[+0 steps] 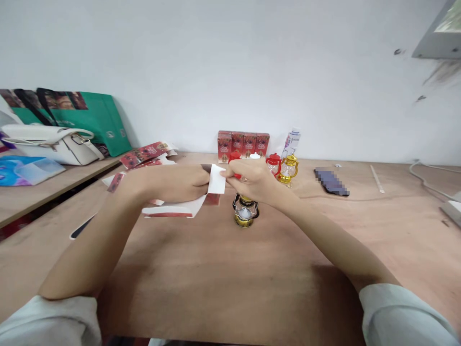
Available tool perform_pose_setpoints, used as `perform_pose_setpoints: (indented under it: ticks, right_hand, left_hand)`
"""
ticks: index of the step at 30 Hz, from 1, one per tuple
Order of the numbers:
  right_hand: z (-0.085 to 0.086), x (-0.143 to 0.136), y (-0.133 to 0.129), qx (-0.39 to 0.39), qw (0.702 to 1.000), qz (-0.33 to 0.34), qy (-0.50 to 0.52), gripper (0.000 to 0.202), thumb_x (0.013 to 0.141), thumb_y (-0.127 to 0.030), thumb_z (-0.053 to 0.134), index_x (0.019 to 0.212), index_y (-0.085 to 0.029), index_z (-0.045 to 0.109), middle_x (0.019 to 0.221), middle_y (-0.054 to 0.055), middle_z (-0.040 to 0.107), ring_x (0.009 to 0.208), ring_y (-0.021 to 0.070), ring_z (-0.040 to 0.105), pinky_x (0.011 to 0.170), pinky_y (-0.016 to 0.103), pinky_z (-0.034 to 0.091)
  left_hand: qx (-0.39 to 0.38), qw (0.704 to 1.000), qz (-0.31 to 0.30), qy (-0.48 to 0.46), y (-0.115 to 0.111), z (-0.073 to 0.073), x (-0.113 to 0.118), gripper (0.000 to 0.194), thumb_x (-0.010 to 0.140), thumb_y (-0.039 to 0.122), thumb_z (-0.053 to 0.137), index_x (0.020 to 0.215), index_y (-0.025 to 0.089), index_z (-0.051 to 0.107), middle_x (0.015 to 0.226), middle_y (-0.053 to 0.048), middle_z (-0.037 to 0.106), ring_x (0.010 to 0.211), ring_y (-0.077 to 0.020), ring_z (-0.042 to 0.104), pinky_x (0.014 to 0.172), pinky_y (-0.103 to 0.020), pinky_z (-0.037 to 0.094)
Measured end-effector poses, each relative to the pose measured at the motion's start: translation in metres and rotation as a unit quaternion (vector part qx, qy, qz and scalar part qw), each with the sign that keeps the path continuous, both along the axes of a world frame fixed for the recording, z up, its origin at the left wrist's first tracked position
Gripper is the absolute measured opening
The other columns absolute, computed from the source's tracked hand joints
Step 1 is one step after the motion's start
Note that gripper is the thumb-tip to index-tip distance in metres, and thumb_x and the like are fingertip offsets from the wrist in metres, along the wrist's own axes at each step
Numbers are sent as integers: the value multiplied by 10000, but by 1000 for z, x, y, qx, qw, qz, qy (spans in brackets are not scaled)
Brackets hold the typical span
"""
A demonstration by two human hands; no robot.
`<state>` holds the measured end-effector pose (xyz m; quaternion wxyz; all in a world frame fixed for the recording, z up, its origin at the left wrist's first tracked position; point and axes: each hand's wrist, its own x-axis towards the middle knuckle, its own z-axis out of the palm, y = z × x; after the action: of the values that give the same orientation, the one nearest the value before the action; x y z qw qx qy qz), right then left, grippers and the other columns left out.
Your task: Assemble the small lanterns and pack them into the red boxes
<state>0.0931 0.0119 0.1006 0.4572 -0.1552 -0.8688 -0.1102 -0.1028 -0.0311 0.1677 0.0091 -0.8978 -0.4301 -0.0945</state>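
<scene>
An unfolded cardboard box (169, 210), white inside with a red printed edge, is in my left hand (176, 182). That hand is closed, and its fingertips are hidden behind the card. My right hand (252, 178) pinches the box's white flap (217, 179) between thumb and fingers. Just below my right hand a small black and bronze toy lantern (244, 215) stands upright on the table, its top partly covered by the hand. Beyond stand a red lantern (274, 165) and a gold lantern (288, 169). Another red top and a white top show behind my right hand.
Several red printed boxes (243, 143) stand against the wall beside a clear bottle (291, 142). Flattened red boxes (144, 154) lie at left, near a white handbag (54, 144) and green bag (104, 120). A phone (331, 181) and a white cable (428, 180) are at right.
</scene>
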Motion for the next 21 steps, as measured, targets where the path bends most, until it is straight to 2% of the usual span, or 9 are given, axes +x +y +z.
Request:
perform_pose_setpoints:
  ticks: [2, 5, 7, 10, 13, 16, 18, 21]
  right_hand:
    - [2, 7, 6, -28, 999, -11, 17, 206, 853, -149, 483, 656, -183, 533, 604, -8, 602, 535, 90, 500, 524, 219, 338]
    - [0, 17, 19, -97, 994, -18, 34, 168, 792, -121, 504, 635, -180, 515, 639, 5, 647, 586, 104, 577, 567, 213, 393]
    - [-2, 20, 26, -142, 989, -26, 23, 148, 749, -85, 502, 636, -178, 520, 655, 8, 669, 602, 112, 604, 583, 215, 407]
    - [-2, 20, 29, -185, 981, -48, -27, 150, 717, -49, 494, 636, -171, 528, 692, 20, 697, 639, 128, 633, 618, 226, 418]
    - [10, 24, 19, -220, 967, -84, -99, 146, 759, -64, 483, 733, -164, 587, 792, 39, 729, 704, 152, 658, 665, 251, 426]
    - [30, 33, 1, -245, 950, -131, -141, 256, 830, -111, 463, 1037, -172, 600, 947, 58, 735, 772, 171, 661, 684, 271, 424]
    - [41, 39, -13, -264, 935, -164, -167, 266, 858, -179, 488, 1113, -163, 564, 974, 77, 724, 803, 188, 653, 675, 278, 420]
    - [49, 43, -27, -312, 892, -187, -268, 297, 864, -394, 553, 1051, -165, 582, 899, 82, 707, 787, 211, 638, 628, 284, 402]
  left_hand:
    - [-10, 993, -23, 116, -4, 4, 6, 333, 892, 263, 379, 665, 161, 601, 663, -27, 622, 553, -125, 494, 588, -234, 376]
    - [2, 992, -52, 117, -5, 5, 10, 334, 926, 318, 362, 775, 190, 630, 648, -20, 606, 584, -147, 505, 662, -263, 387]
    - [-34, 990, -66, 119, -4, 4, 10, 317, 926, 360, 377, 879, 212, 654, 695, -19, 633, 633, -161, 537, 699, -268, 398]
    - [-114, 985, -39, 122, 1, 0, 9, 372, 922, 450, 381, 985, 224, 669, 827, -33, 689, 697, -177, 581, 679, -258, 404]
    - [-197, 975, -16, 105, 9, -2, 8, 453, 898, 559, 406, 1016, 205, 663, 931, -52, 706, 702, -177, 611, 618, -242, 400]
    - [-246, 965, -2, 86, 16, -4, 5, 526, 854, 640, 448, 1033, 184, 638, 860, -50, 703, 570, -148, 588, 553, -243, 381]
    - [-248, 965, -6, 87, 19, -5, 5, 530, 829, 659, 481, 998, 181, 634, 756, -29, 680, 522, -139, 564, 540, -244, 369]
    - [-206, 974, -28, 88, 22, -7, 5, 479, 800, 650, 536, 877, 185, 620, 649, -3, 626, 533, -144, 553, 540, -243, 351]
